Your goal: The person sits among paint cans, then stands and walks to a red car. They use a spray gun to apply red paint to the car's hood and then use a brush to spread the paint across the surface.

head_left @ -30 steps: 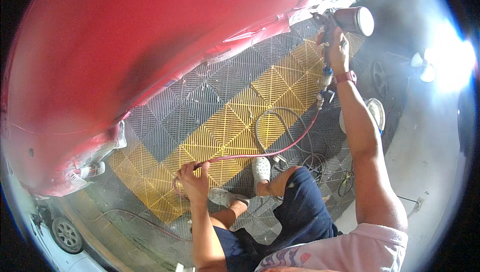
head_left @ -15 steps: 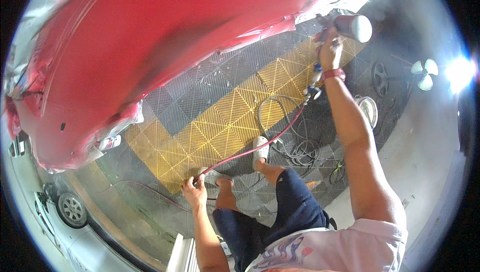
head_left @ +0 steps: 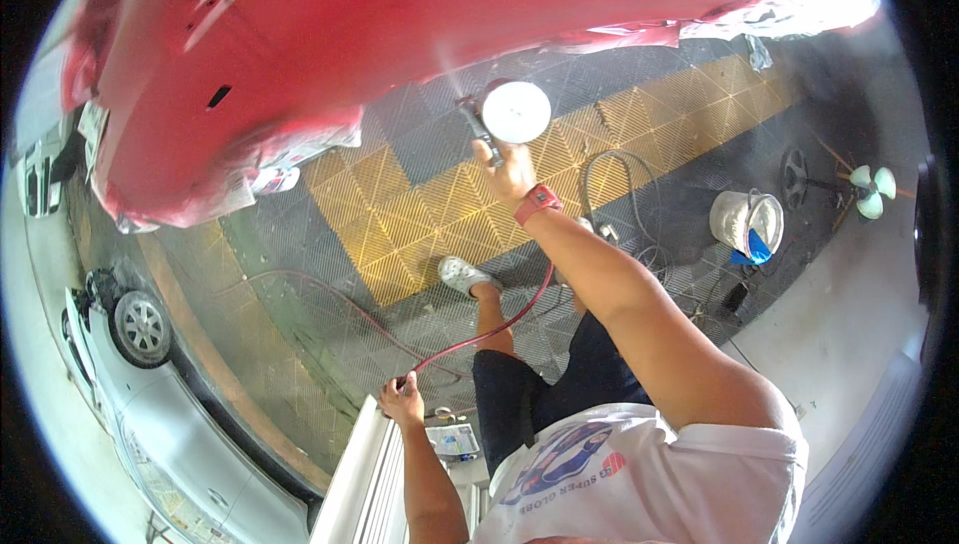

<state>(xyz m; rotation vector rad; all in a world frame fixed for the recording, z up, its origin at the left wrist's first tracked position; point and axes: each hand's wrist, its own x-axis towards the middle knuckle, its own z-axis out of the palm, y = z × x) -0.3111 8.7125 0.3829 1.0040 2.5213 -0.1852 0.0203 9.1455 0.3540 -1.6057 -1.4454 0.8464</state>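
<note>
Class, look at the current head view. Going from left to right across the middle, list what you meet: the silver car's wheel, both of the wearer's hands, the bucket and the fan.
Silver car's wheel → left hand → right hand → bucket → fan.

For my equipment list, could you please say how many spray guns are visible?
1: the spray gun in the right hand, aimed at the red bodywork; others may be hidden.

This is a car-painting workshop: a white-topped spray gun (head_left: 507, 113) mists a red car body (head_left: 400, 24) fringed with crumpled masking sheets (head_left: 312, 137), above yellow-and-grey slatted floor tiles (head_left: 385, 219), a silver car (head_left: 205, 444) nearby.
</note>
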